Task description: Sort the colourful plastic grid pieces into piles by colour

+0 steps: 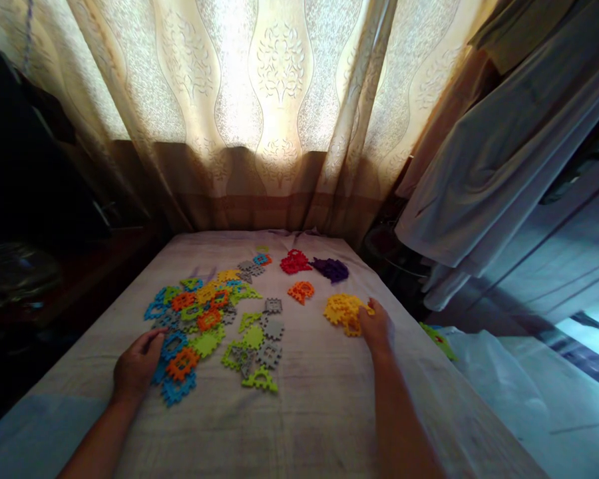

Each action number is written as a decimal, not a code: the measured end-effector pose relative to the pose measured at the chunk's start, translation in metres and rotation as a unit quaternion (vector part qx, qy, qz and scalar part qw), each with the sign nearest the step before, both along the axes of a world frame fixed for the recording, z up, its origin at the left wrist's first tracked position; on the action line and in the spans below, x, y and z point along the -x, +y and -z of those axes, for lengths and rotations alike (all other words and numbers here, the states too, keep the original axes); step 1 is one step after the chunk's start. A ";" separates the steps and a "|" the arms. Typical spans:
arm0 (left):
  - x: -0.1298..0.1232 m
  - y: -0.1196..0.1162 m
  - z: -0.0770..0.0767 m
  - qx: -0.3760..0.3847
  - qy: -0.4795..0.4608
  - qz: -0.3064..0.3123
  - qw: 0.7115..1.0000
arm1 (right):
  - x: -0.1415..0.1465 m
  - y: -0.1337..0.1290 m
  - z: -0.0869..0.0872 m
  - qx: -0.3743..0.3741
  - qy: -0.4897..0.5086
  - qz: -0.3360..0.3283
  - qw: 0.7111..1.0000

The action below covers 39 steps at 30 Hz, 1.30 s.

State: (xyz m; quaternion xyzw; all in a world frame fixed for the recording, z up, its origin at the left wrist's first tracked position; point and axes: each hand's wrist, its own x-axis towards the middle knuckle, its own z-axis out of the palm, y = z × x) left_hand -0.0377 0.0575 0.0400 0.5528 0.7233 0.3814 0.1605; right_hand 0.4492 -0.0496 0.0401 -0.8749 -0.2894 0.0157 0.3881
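My right hand [375,322] is closed in a pinch on a yellow building piece [368,310], at the edge of a heap of yellow pieces [342,311]. My left hand [136,367] rests at the near left side of a mixed pile of flat, toothed plastic pieces. Its fingers reach loosely toward a grey piece [167,320] and a blue piece [174,346], and no held piece shows. Orange [182,364], green [207,342] and more blue pieces [178,389] overlap in that pile.
Grey [273,328] and green pieces [253,337] lie mid-table. Farther back are red [295,261], purple [332,269] and orange heaps [301,291]. A cloth [319,412] covers the table. Curtains [279,86] hang behind; clothes [479,153] hang at right.
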 end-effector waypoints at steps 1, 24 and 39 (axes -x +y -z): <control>0.000 0.000 0.000 0.002 0.000 -0.001 1.000 | -0.001 0.000 0.001 -0.007 -0.008 0.003 1.000; 0.001 -0.003 0.013 -0.054 -0.046 0.044 0.997 | 0.221 0.119 -0.013 -0.006 -0.165 -0.465 0.870; 0.001 -0.004 0.017 -0.058 -0.058 0.057 0.995 | 0.292 0.175 -0.026 0.090 -0.299 -0.546 0.777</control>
